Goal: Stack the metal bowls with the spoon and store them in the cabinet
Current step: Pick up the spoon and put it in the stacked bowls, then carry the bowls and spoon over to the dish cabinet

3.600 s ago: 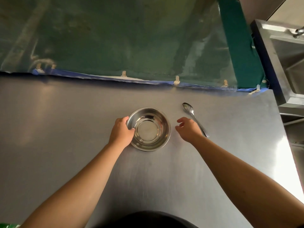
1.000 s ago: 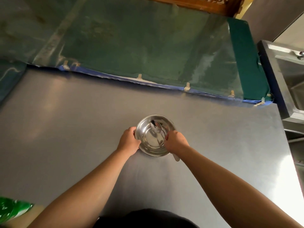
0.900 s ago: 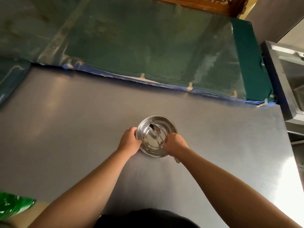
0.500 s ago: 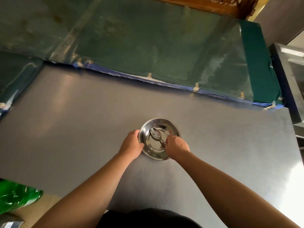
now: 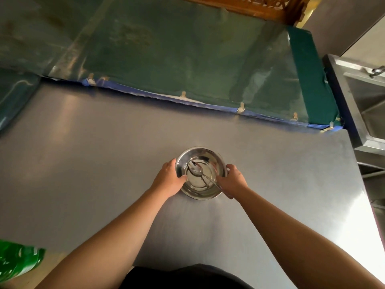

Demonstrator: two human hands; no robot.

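A shiny metal bowl [image 5: 205, 156] sits in the middle of the steel table [image 5: 93, 163]; it looks like a stack of nested bowls, but I cannot tell how many. A metal spoon [image 5: 196, 170] lies inside it, its scoop at the far left and its handle pointing towards my right hand. My left hand [image 5: 168, 180] grips the bowl's left rim, thumb over the edge. My right hand [image 5: 233, 181] grips the right rim. No cabinet is in view.
A green sheet with a blue edge [image 5: 187, 55] hangs along the table's far side. A steel sink [image 5: 366, 101] stands at the right. A carved wooden frame [image 5: 250, 5] is at the top. A green bag [image 5: 16, 261] lies off the table's near left corner.
The spoon went from the table, right of the bowl, into the bowl. My right hand let go of its handle and took the bowl's right rim. My left hand stayed on the left rim.
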